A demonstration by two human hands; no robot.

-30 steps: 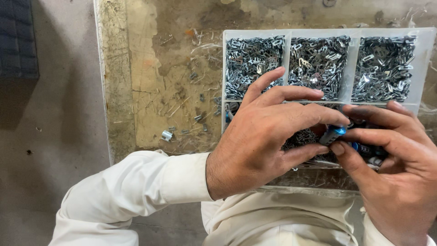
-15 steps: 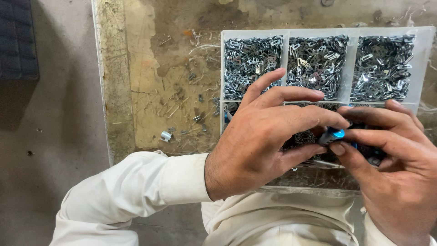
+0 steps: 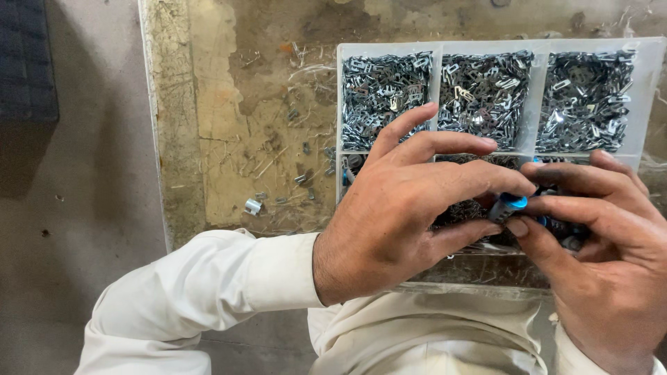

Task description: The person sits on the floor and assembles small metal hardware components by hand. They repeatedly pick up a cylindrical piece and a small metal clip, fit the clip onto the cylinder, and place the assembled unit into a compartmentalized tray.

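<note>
A small blue part (image 3: 509,203) sits pinched between the fingertips of both hands. My left hand (image 3: 410,208) covers it from the left, thumb below and fingers curled over. From the right, my right hand (image 3: 597,236) grips the same part with thumb and fingers; more dark and blue bits show under its fingers. Both hands hover over the near row of a clear plastic compartment tray (image 3: 436,83) filled with several heaps of small shiny metal clips (image 3: 385,90). The tray's near compartments are mostly hidden by the hands.
The tray rests on a worn, scratched workbench (image 3: 236,118) littered with metal scraps. A loose metal clip (image 3: 253,206) lies left of the tray near the bench's front edge. Grey floor (image 3: 76,229) and a dark crate (image 3: 24,62) lie to the left.
Both hands stay together over the tray. The fingers have shifted slightly around the blue part; nothing was let go.
</note>
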